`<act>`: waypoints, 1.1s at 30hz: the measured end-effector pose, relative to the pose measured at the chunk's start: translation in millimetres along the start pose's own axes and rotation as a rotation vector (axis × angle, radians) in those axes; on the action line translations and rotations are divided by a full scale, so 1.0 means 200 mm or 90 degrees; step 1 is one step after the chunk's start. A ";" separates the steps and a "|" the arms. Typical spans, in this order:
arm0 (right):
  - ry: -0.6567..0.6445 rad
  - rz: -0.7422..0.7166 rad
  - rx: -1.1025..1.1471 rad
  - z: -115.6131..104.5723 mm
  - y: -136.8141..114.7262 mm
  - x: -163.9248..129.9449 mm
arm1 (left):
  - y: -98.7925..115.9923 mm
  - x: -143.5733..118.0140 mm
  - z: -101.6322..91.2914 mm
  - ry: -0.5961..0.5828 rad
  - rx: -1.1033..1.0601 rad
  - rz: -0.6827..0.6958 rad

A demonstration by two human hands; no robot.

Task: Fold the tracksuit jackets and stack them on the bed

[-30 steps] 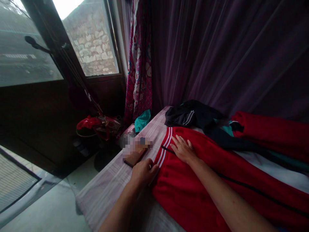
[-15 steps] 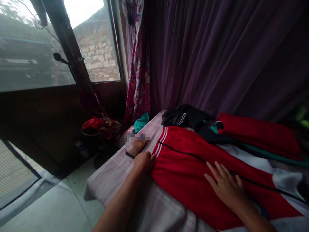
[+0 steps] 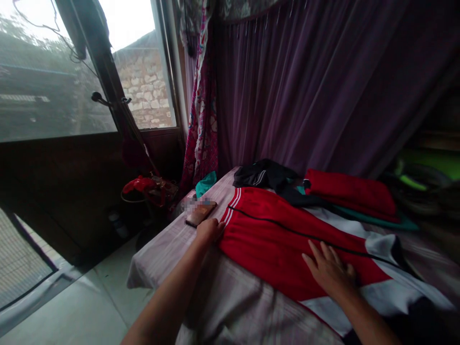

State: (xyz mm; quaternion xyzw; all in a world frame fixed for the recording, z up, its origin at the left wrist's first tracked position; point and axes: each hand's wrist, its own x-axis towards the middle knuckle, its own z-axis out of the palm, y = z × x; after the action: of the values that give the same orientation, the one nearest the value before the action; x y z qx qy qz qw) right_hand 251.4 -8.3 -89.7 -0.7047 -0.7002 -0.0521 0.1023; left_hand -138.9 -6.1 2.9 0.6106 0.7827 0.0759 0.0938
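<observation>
Pale checked cloth (image 3: pixel 154 261) is covering a raised surface, bed or table unclear, and drooping at its left corner. Red garment (image 3: pixel 273 249) is lying spread along it, white-striped end toward the phone-like object (image 3: pixel 201 213), which is resting near the left edge. Dark garment (image 3: pixel 266 173) is sprawling behind; folded red bundle (image 3: pixel 352 194) is sitting over teal fabric (image 3: pixel 381 220).

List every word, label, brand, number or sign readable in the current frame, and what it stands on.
None can be read.
Red garment: white stripes and a black line, no lettering visible.
Phone-like item: partly pixelated, nothing legible.
Patterned curtain: printed pattern, no words I can make out.
Bottle-like object in shadow: too dark and small to read any label.
</observation>
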 end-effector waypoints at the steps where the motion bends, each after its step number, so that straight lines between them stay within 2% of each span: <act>1: 0.004 0.015 0.008 0.00 0.04 -0.02 | 0.00 0.00 0.00 0.002 -0.004 -0.002; 6: -0.025 0.024 0.033 0.01 0.23 -0.06 | -0.01 0.01 0.01 0.004 -0.020 -0.015; 10: -0.047 0.003 0.047 0.02 0.31 -0.06 | 0.00 0.01 0.01 0.001 -0.034 -0.019; 18: -0.063 0.003 0.037 -0.02 0.29 -0.08 | -0.04 0.01 0.01 0.002 -0.114 -0.026; 26: -0.031 0.009 0.067 -0.02 0.28 -0.07 | -0.15 -0.03 0.01 -0.020 -0.255 0.048; 33: -0.031 0.004 0.089 0.01 0.30 -0.06 | -0.13 -0.08 0.04 0.036 -0.280 0.064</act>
State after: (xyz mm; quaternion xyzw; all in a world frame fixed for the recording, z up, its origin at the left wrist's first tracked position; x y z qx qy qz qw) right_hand 310.5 -20.1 -98.5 -0.6992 -0.7020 0.0147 0.1344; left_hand -158.4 -28.3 -10.7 0.6112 0.7181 0.2668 0.1988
